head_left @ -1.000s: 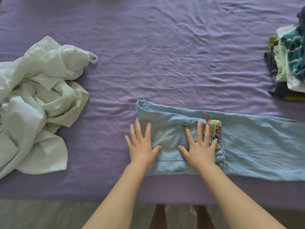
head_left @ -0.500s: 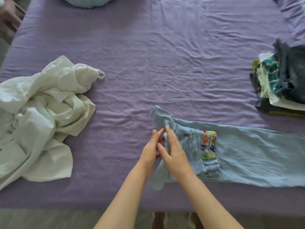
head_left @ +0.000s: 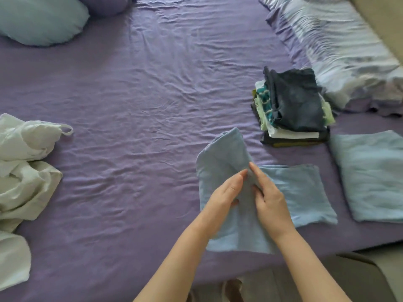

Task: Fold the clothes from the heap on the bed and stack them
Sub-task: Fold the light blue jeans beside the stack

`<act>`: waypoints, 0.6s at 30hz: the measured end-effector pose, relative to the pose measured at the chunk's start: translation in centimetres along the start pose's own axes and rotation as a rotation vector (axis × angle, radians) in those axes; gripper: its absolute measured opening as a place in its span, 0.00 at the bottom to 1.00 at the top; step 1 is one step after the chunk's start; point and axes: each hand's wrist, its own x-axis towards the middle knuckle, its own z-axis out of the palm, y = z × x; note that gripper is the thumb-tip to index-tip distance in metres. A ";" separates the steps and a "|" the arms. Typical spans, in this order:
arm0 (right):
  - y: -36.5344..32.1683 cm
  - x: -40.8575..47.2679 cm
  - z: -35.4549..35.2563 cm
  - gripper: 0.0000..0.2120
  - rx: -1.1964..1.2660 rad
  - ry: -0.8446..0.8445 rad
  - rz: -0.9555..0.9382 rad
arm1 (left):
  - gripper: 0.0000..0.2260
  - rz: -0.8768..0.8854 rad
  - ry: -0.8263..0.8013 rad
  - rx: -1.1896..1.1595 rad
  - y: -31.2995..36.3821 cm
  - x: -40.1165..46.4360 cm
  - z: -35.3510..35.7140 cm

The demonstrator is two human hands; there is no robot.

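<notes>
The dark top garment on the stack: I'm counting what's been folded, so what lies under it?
Under the dark garment: teal-striped, pale green and white edges, a dark bottom layer. Their middles are covered; exact count unclear.

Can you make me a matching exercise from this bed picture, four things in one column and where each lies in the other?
Things
1. light blue jeans
2. crumpled white garment
3. stack of folded clothes
4. pale blue pillow

Places
A. far left corner
B. left edge of the purple sheet
C. under both hands
D. right, beyond the jeans

Pairs: 1-C, 2-B, 3-D, 4-A
</notes>
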 end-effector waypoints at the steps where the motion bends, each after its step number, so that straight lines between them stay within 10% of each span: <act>1: 1.0 0.1 -1.5 0.29 -0.010 0.025 0.011 | 0.21 0.031 -0.007 0.055 -0.1 0.8 1.3; 7: 7.8 0.9 -8.8 0.27 -0.068 0.076 0.090 | 0.23 0.154 0.014 0.850 -4.3 6.5 7.5; 18: 22.6 3.5 -13.9 0.27 -0.193 0.073 0.342 | 0.24 -0.056 -0.081 1.456 -12.8 13.3 12.0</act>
